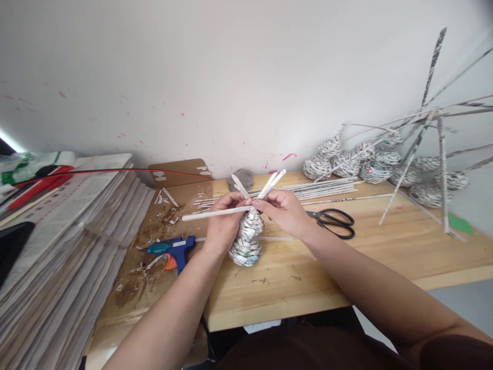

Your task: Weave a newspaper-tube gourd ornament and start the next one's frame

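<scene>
Holding, left hand (227, 220): fingers curled against the upper left side of a woven paper gourd (246, 251), closed with almost no gap; I see a white paper tube (204, 214) lying across this hand.

Right hand (285, 206): thumb and fingers pinched on the paper at the gourd's top, near the tube's inner end; from my end I cannot tell which strand they have.

Gourd position: upright between both hands, over the wooden table (277, 293); I cannot tell whether its base touches.

Paper spokes (271, 184): pale ends fan upward from the top.

Glue gun (182, 251): blue, on a stained brown board (127, 303), beside stacked newspapers (123, 210).

Scissors (336, 224): black-handled, just past my right hand, with thin paper rods (327, 190) behind; finished-looking gourds (346, 165) line the wall (231, 103).
</scene>
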Available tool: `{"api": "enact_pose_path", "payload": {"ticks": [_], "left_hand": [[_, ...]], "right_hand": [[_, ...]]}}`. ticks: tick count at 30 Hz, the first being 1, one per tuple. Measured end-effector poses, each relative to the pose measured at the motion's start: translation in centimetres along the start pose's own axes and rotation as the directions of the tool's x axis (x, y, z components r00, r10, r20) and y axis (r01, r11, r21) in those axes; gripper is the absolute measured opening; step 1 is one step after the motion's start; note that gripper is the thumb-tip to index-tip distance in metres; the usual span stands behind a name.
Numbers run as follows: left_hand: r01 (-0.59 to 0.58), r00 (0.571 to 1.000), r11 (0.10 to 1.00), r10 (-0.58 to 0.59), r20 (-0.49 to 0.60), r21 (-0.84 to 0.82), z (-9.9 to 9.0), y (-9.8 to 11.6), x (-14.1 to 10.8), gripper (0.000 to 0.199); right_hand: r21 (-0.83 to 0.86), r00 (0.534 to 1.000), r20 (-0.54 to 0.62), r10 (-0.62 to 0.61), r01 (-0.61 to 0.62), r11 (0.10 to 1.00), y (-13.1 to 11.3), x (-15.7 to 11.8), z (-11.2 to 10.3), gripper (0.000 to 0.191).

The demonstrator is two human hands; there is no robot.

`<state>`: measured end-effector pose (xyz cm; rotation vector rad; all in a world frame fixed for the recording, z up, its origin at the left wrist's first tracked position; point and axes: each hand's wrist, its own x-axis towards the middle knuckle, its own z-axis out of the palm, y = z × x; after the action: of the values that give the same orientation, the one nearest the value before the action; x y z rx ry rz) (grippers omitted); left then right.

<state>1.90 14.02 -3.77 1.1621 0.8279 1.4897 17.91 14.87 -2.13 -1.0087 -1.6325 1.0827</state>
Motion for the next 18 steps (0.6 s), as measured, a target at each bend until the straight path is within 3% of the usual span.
{"api": "enact_pose_path", "payload": {"ticks": [6, 13, 18], "left_hand": [[-0.114, 0.993, 0.985, 0.117, -0.017, 0.128, 0.88, -0.14, -0.49, 0.018], [-0.012, 0.994, 0.995, 0.001, 0.108, 0.099, 1.0, 0.66, -0.67, 0.021], [-0.052, 0.999, 0.998, 0.052, -0.011, 0.045, 0.84, 0.1, -0.72, 0.015]], "right_hand": [[-0.129, 0.988, -0.137, -0.064, 0.047, 0.991, 0.68, 0.02, 0.12, 0.024], [-0.214, 0.969, -0.164, -0.185, 0.148, 0.966, -0.22, -0.46, 0.25, 0.021], [-0.244, 0.952, -0.244, -0.183, 0.122, 0.962, -0.03, -0.63, 0.72, 0.026]]}}
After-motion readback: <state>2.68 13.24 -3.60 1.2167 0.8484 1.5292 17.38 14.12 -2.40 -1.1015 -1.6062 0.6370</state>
